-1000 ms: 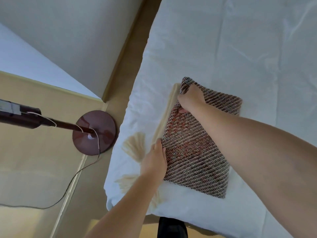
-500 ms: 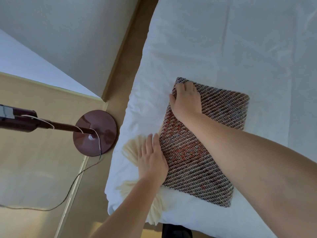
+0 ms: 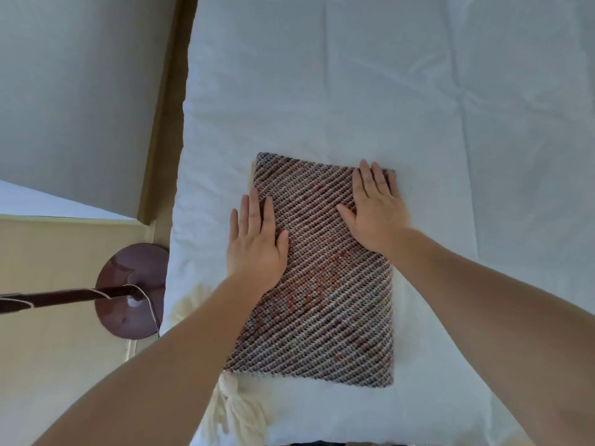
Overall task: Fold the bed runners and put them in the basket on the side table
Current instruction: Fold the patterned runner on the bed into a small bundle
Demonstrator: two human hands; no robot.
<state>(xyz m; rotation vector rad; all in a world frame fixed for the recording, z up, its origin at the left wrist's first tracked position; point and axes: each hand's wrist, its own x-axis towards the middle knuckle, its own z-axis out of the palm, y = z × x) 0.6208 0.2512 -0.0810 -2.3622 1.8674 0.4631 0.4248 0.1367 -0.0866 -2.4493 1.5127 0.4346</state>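
A folded bed runner [image 3: 325, 284], woven in brown, cream and rust diagonal stripes, lies flat as a rectangle on the white bed [image 3: 386, 91]. Cream tassels [image 3: 235, 410] stick out from under its near left corner. My left hand [image 3: 257, 243] lies flat with straight fingers on the runner's left edge. My right hand [image 3: 375, 207] presses flat on the runner's far right corner. Neither hand grips anything. The basket and side table are out of view.
A dark red lamp base [image 3: 132, 291] with its pole and a thin cord stands on the beige floor just left of the bed. A grey wall [image 3: 80, 91] rises behind it. The bed's near edge is at the bottom of the view.
My right hand has moved from the runner's far left corner across to its far right corner and flattened. My left hand slid up along the left edge. The view swung over the bed.
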